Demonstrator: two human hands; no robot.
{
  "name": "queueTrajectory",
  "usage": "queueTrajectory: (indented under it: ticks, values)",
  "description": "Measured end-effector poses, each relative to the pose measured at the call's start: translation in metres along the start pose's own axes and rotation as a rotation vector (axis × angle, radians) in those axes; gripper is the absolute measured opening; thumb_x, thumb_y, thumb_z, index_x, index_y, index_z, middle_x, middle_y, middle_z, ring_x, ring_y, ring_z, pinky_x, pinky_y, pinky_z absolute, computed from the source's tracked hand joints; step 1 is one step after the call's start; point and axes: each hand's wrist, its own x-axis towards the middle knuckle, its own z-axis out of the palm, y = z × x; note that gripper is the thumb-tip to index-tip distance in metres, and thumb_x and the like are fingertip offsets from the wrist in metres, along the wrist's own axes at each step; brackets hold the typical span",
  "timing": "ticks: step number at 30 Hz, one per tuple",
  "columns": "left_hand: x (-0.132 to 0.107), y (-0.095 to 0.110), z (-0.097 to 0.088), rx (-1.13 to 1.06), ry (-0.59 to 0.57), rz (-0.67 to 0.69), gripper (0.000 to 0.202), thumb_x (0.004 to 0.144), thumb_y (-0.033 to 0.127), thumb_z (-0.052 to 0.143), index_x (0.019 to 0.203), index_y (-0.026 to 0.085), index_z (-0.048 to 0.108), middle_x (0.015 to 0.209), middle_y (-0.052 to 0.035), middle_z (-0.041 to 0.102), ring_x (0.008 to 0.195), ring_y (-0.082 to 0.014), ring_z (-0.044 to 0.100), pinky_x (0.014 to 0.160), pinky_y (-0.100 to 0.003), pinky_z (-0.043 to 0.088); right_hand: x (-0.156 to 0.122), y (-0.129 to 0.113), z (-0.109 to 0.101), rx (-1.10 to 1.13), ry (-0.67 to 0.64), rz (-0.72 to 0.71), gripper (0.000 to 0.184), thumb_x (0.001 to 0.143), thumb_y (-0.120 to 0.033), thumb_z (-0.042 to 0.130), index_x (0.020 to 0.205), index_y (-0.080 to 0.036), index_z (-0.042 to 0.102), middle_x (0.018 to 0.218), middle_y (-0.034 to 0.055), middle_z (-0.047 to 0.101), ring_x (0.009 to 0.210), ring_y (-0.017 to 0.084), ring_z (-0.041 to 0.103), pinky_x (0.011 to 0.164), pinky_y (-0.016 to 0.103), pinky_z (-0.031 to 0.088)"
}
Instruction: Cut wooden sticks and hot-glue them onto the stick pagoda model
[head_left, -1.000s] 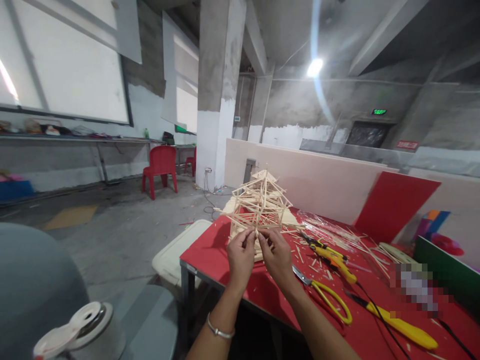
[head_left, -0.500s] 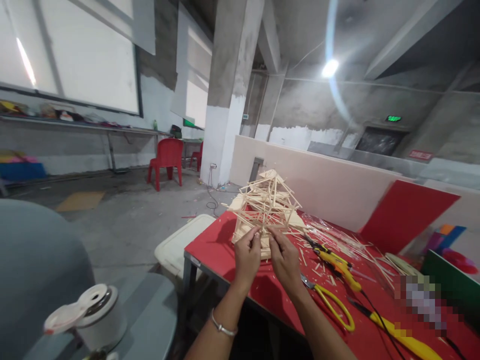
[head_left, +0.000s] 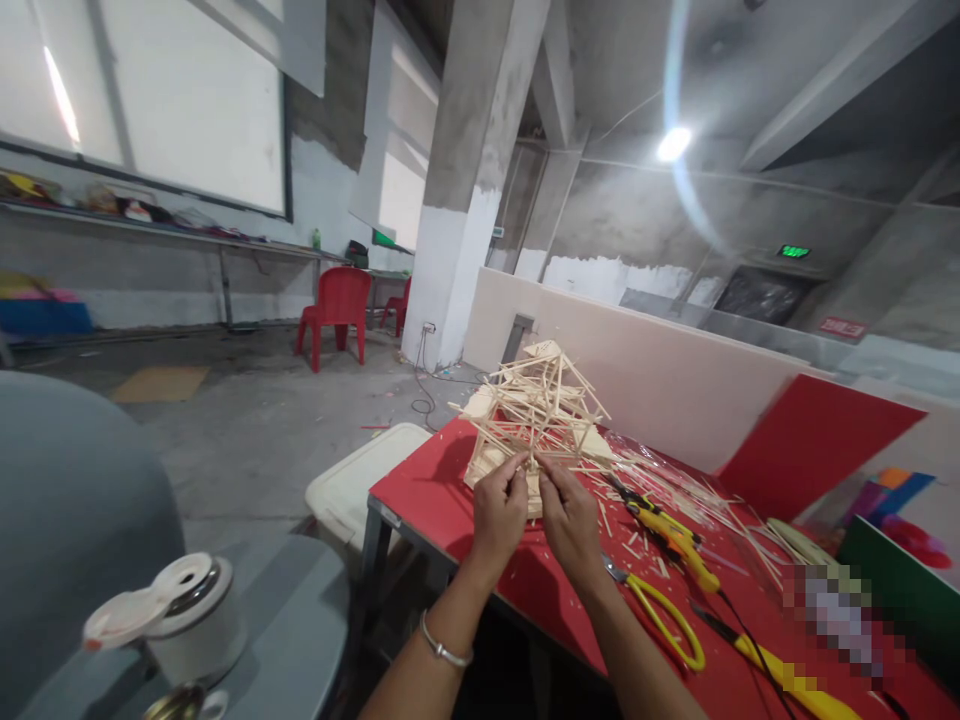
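Fingers of left hand and right hand pinch one stick model — one pair of scissors nearby.

From my end I see both forearms reach forward from the bottom of the view and slant inward, the left forearm rising to the right, the right forearm to the left. I have the left hand and right hand side by side, backs up, wrists apart, fingertips close together. On each, I make out the thumb drawn near a forward-pointing index finger, the other fingers curled under. Whether the fingertips touch is too small for me to tell.
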Motion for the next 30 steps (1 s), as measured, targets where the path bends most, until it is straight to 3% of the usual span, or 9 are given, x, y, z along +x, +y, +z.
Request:
queueTrajectory:
  ticks: [9,15,19,25,27,30]
  values:
    - [0.001,-0.001,0.001,-0.002,0.002,-0.014,0.033,0.085,0.017,0.055,0.109,0.021,0.077,0.103,-0.0079,0.080,0.099,-0.0237,0.073,0.091,-0.037,0.057,0.000,0.000,0.000,0.017,0.024,0.009,0.035,0.095,-0.034,0.046,0.120,-0.024,0.070,0.121,0.0088,0.071,0.112,0.024,0.065,0.100,0.044,0.049]
    - [-0.007,-0.002,-0.004,-0.031,0.138,-0.072,0.027,0.087,0.028,0.058,0.105,0.018,0.076,0.102,-0.0099,0.079,0.094,-0.0238,0.073,0.083,-0.034,0.057,-0.012,0.001,-0.005,0.041,0.120,0.057,0.035,0.095,-0.039,0.049,0.119,-0.021,0.068,0.116,0.0093,0.071,0.107,0.023,0.065,0.096,0.041,0.050]
    - [-0.033,-0.021,-0.003,-0.063,0.234,-0.143,0.030,0.091,0.035,0.055,0.105,0.018,0.074,0.102,-0.0115,0.078,0.091,-0.0243,0.073,0.080,-0.035,0.057,-0.042,0.005,0.000,0.054,0.182,0.117,0.037,0.096,-0.042,0.046,0.116,-0.018,0.067,0.115,0.0116,0.070,0.109,0.023,0.063,0.098,0.041,0.048]
    - [-0.057,-0.054,0.012,-0.122,0.240,-0.219,0.020,0.080,0.033,0.067,0.092,0.021,0.077,0.098,-0.0113,0.078,0.095,-0.0268,0.072,0.086,-0.039,0.055,-0.069,0.025,0.022,0.111,0.076,0.250,0.037,0.093,-0.046,0.049,0.105,-0.018,0.070,0.108,0.0114,0.074,0.100,0.024,0.069,0.090,0.038,0.053]
    - [-0.055,-0.059,0.013,-0.154,0.240,-0.258,0.022,0.079,0.035,0.067,0.094,0.020,0.076,0.094,-0.0100,0.078,0.089,-0.0245,0.071,0.080,-0.035,0.056,-0.067,0.032,0.024,0.122,0.083,0.320,0.039,0.094,-0.046,0.046,0.107,-0.018,0.070,0.110,0.0117,0.074,0.101,0.024,0.069,0.089,0.037,0.053]
    - [-0.051,-0.060,0.008,-0.225,0.219,-0.334,0.030,0.085,0.041,0.061,0.101,0.019,0.073,0.075,-0.0038,0.072,0.061,-0.0162,0.064,0.057,-0.026,0.051,-0.065,0.040,0.022,0.130,0.119,0.413,0.041,0.093,-0.046,0.045,0.110,-0.017,0.069,0.110,0.0117,0.073,0.101,0.024,0.068,0.090,0.037,0.052]
